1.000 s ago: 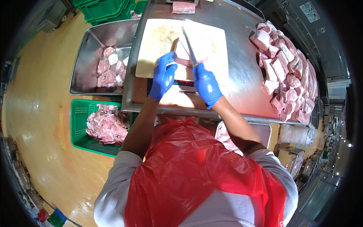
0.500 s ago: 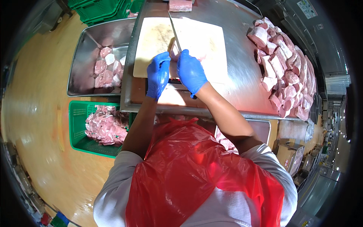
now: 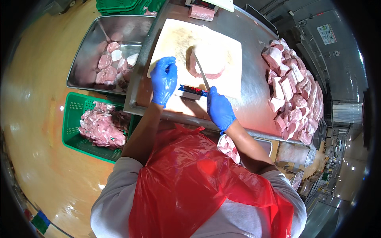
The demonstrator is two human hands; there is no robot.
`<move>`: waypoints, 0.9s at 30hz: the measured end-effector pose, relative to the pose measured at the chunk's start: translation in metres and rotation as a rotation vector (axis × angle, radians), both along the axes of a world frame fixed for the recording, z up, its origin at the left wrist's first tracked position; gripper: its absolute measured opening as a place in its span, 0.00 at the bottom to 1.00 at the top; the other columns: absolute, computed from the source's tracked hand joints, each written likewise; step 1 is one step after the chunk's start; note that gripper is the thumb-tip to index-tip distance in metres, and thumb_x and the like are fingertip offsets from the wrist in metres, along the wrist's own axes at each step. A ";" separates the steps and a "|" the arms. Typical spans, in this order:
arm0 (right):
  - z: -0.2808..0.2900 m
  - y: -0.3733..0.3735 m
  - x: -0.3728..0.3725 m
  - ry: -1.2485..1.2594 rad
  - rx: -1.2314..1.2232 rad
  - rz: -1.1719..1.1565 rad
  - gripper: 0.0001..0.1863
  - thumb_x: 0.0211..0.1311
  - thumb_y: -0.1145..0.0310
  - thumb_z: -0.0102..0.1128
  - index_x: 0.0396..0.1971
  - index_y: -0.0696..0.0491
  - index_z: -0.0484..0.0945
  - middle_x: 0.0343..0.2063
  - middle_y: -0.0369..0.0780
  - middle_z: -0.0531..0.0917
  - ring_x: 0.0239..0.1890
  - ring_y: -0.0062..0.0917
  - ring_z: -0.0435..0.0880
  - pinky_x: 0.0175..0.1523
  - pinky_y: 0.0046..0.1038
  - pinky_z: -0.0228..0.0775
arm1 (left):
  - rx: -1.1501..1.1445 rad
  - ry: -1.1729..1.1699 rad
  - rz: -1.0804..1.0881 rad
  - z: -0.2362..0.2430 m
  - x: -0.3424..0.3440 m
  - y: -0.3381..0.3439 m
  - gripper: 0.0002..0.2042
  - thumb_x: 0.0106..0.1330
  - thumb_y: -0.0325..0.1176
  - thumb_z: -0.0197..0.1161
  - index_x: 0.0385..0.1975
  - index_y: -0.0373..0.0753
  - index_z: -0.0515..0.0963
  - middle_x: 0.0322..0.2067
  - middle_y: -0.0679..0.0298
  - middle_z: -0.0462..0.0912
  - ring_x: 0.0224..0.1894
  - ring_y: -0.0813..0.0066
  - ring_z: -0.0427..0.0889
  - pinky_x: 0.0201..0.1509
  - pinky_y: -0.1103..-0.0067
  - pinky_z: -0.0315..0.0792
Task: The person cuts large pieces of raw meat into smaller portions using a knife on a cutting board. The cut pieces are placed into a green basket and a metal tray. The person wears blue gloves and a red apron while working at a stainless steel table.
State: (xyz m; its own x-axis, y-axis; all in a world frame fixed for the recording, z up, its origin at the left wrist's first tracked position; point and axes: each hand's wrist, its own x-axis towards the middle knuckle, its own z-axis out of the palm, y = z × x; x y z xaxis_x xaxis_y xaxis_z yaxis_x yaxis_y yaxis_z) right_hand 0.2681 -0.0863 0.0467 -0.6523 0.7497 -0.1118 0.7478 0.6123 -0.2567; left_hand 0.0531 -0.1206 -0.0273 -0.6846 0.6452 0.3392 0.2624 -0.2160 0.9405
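Note:
My right hand point(image 3: 220, 109), in a blue glove, grips a knife point(image 3: 201, 71) by its handle near the front of the table. The blade points away from me and passes over the left part of a pork block point(image 3: 210, 59) with a white fat top and pink sides. That block lies on a pale cutting board point(image 3: 170, 39). At the board's left edge, my gloved left hand point(image 3: 164, 82) is apart from the meat, fingers curled inward; whatever they may hold is hidden. Between my hands, a device with a red lit display point(image 3: 193, 89) sits at the board's near edge.
Pork pieces point(image 3: 293, 87) are heaped on the steel table's point(image 3: 254, 63) right side. Left of the table stand a steel tub point(image 3: 85, 59) with cut chunks and a green crate point(image 3: 71, 119) holding thin trimmings. Another pork piece point(image 3: 201, 13) lies at the far end.
My right hand has drawn the knife back toward me and to the right. The left hand has parted from the right, leaving the block uncovered. The view has shifted slightly.

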 end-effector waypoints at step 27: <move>0.006 0.004 -0.026 0.144 0.123 -0.015 0.08 0.69 0.72 0.49 0.40 0.62 0.68 0.27 0.57 0.82 0.29 0.54 0.84 0.32 0.49 0.76 | 0.051 -0.297 -0.075 -0.010 0.034 0.038 0.05 0.59 0.19 0.68 0.27 0.34 0.77 0.24 0.71 0.76 0.27 0.87 0.73 0.31 0.84 0.70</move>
State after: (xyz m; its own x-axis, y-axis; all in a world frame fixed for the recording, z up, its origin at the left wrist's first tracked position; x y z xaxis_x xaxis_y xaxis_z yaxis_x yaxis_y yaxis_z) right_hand 0.2421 -0.0827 0.0529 -0.6438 0.7615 0.0755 0.7177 0.6351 -0.2856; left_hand 0.0872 -0.0829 -0.0368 -0.7095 0.6852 0.1647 -0.0405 -0.2730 0.9612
